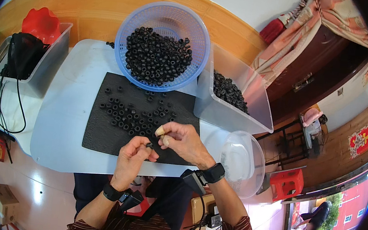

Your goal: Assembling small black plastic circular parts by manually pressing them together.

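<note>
Between the thumb and fingers of my left hand [132,158] is a small black ring-shaped part [149,145]. Close beside it, on the right, my right hand [184,142] is closed in a pinch, with pale coverings on its thumb and index fingertip. Whatever sits in that pinch is too small to make out. Both hands are over the near edge of a black mat [100,138]. Many loose black ring-shaped parts [123,113] lie scattered on the mat, just beyond my fingers.
A blue perforated basket [193,21] of black parts stands behind the mat. Right of it is a clear bin [224,111] with more parts, then a round clear tub [257,161]. A grey bin [61,41] with a red bowl [41,23] and cables [1,104] stand left.
</note>
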Demonstrator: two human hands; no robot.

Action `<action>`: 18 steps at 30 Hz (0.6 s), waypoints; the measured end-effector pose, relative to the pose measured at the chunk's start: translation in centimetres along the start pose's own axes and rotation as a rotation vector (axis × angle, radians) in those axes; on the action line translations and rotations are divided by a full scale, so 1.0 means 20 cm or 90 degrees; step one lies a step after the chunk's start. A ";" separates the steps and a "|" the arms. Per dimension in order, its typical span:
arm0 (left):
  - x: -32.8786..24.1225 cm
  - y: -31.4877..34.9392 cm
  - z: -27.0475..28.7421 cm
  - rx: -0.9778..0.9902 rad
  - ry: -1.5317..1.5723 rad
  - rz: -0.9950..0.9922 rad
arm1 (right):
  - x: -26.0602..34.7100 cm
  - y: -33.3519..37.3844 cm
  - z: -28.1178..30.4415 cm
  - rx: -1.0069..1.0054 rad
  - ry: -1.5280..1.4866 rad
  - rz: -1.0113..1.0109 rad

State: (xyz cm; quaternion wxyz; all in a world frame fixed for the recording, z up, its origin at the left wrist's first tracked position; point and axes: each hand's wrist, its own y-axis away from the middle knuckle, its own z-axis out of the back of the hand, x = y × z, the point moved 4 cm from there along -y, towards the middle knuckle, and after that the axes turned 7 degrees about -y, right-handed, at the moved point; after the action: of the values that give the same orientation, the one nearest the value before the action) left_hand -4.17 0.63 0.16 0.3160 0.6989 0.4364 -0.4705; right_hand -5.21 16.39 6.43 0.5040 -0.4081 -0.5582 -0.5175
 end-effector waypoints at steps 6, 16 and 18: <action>-0.01 0.00 0.00 0.026 -0.038 -0.003 | -0.04 0.06 -0.01 0.026 -0.023 0.034; -0.01 0.00 0.00 0.020 -0.040 0.004 | -0.05 0.05 -0.03 0.023 0.009 0.031; -0.01 0.00 0.00 0.026 -0.046 0.003 | -0.05 0.05 -0.04 0.014 0.040 0.045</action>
State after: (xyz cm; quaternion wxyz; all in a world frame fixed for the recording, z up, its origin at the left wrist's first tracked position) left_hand -4.20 0.60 0.41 0.3185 0.6885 0.4136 -0.5035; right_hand -3.89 15.86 5.55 0.5438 -0.4058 -0.5327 -0.5059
